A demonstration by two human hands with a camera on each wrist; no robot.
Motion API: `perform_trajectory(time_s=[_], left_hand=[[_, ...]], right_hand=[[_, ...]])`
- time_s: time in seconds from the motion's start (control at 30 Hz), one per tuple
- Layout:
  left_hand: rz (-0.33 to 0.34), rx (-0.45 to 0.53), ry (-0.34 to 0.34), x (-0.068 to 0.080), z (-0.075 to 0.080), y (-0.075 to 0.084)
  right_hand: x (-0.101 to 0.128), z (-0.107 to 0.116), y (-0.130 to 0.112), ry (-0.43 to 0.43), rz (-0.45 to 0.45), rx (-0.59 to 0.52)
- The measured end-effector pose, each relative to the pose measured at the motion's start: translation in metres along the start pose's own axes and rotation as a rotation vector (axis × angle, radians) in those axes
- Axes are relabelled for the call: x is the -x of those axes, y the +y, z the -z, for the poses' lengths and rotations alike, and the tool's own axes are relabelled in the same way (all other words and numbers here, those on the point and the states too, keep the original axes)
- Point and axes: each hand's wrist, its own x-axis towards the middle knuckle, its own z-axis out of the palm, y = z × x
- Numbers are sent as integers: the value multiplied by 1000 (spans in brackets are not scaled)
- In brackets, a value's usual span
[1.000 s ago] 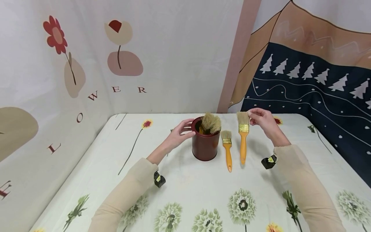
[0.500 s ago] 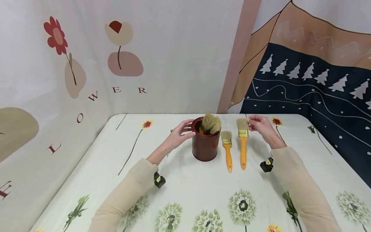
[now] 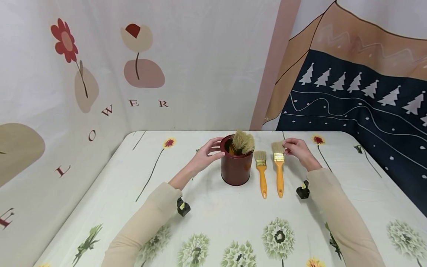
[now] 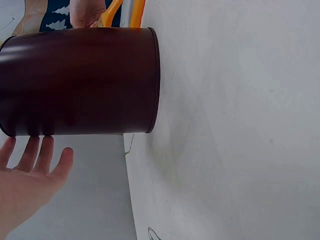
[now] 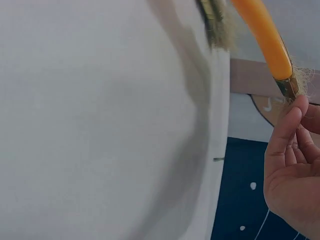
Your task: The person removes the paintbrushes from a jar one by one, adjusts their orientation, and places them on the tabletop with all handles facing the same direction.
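Note:
A dark red can (image 3: 236,170) stands upright, brushes with frayed pale bristles (image 3: 243,141) poking out of its mouth. My left hand (image 3: 206,157) touches the can's left side near the rim, and in the left wrist view its fingertips (image 4: 47,142) meet the wall with the fingers fairly straight. At the right, my right hand (image 3: 299,152) pinches a wide paintbrush (image 3: 279,178) by its bristles, its orange handle pointing toward me. Whether that handle touches the table cannot be told. Between it and the can lies a narrower orange-handled paintbrush (image 3: 262,178).
The table wears a white cloth (image 3: 213,222) printed with flowers. Behind it hangs a pale curtain (image 3: 207,74) with flower prints, and at the right a dark blue fabric (image 3: 353,104) with white trees.
My right hand has come nearer and slightly left, bringing the wide paintbrush toward me. The left hand, the can and the narrower paintbrush stay where they were.

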Motion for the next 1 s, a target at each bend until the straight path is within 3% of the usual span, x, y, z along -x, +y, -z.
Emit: perform_trajectory(time_s=[0.13, 0.37, 0.67, 1.0], left_hand=[[0, -2, -4, 0, 0, 0], [-3, -3, -4, 0, 0, 0], [6, -9, -5, 0, 0, 0], [12, -5, -2, 0, 0, 1]], right_hand=[[6, -3, -8, -36, -4, 52], [1, -3, 1, -70, -77, 52], [0, -6, 1, -117, -170, 185], [0, -6, 4, -111, -168, 213]])
